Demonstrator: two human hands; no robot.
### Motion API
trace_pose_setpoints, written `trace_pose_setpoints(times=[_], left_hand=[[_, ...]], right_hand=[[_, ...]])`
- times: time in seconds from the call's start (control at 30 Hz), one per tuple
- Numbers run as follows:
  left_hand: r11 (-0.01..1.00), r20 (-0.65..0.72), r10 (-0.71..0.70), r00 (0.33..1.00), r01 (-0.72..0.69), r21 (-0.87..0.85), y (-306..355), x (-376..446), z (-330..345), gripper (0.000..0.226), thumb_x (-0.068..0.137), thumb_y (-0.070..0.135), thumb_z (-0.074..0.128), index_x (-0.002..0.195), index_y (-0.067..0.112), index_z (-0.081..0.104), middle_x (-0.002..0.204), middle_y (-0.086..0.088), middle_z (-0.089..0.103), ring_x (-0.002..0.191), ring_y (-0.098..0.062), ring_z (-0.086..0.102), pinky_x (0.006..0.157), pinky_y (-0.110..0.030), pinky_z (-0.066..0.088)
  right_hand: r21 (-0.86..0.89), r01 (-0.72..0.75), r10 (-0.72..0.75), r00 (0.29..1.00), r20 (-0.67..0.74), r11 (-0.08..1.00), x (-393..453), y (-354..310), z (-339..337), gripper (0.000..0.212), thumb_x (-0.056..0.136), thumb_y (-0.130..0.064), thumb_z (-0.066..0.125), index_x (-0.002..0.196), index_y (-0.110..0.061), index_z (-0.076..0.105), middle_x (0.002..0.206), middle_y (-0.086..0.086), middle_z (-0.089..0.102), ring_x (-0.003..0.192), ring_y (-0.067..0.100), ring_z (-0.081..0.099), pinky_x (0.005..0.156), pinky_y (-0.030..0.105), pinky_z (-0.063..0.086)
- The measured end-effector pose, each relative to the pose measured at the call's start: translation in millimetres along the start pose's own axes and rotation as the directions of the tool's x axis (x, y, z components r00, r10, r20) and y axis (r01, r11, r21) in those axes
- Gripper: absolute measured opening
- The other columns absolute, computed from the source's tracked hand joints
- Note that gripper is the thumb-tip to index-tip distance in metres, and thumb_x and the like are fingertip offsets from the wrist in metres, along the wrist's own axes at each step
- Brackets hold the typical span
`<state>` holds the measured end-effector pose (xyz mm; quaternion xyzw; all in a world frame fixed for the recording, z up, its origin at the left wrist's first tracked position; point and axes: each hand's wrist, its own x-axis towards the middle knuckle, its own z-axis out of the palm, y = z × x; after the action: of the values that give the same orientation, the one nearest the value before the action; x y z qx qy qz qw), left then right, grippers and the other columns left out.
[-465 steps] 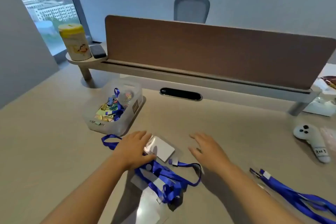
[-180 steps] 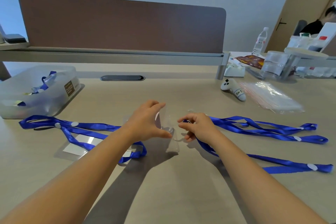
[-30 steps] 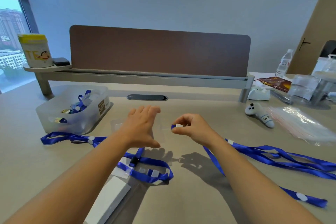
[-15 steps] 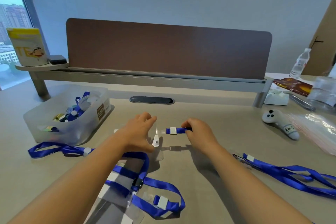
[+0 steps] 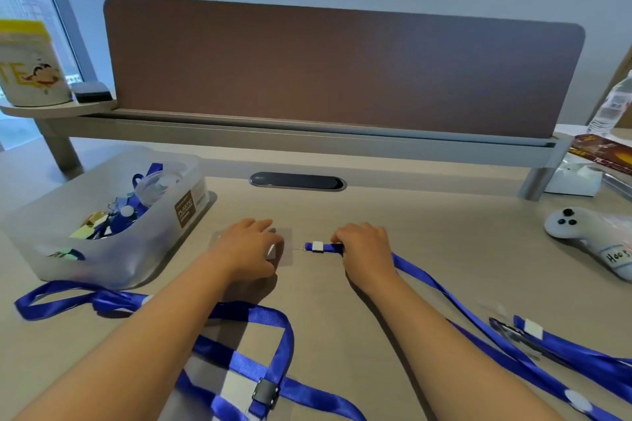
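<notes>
- the left hand [image 5: 248, 249] lies palm down at the middle of the frame, fingers loosely spread, pressing a clear flat plastic badge sleeve [image 5: 285, 258] onto the beige desk top [image 5: 427, 222].
- the right hand [image 5: 364, 246], just to the right of it, is curled around a blue woven lanyard strap [image 5: 427, 278], pinching it right behind the small white plastic clip [image 5: 317, 246] at its end.
- the clip end points at the sleeve's right edge and sits very near it; i cannot tell whether they are joined.
- from the right hand the strap runs flat over the desk towards the lower right of the frame.
- a second blue lanyard with a black buckle [image 5: 266, 393] loops across the lower left, passing under the left forearm.
- a translucent plastic storage box [image 5: 102, 260] stands at the left, near the left hand, holding binder clips and more blue straps.
- a white hand controller with black buttons [image 5: 578, 232] lies at the right edge, well apart from the hands.
- a dark oval cable slot [image 5: 297, 181] sits above the hands, and behind it stands a brown desk divider panel [image 5: 342, 68].
- a yellow-lidded canister [image 5: 30, 68] is in the upper left.
</notes>
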<state>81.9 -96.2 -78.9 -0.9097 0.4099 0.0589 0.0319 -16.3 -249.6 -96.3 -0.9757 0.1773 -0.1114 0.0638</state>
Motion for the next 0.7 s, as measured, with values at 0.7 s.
trace_pose_setpoints(times=[0.7], left_hand=[[0.960,0.127,-0.232,0.964,0.248,-0.128,-6.4,-8.2,28.7,0.105,0.065,0.078,0.043,0.142,0.026,-0.004,0.155,-0.011,-0.005,0.141,-0.037,-0.007,0.115,-0.055,0.001]], right_hand=[[0.007,-0.003,0.001,0.941,0.339,1.000,-4.9,21.6,9.5,0.064,0.089,-0.058,0.028,0.145,-0.035,0.010,0.159,-0.005,0.003,0.146,0.028,-0.004,0.115,0.056,-0.005]])
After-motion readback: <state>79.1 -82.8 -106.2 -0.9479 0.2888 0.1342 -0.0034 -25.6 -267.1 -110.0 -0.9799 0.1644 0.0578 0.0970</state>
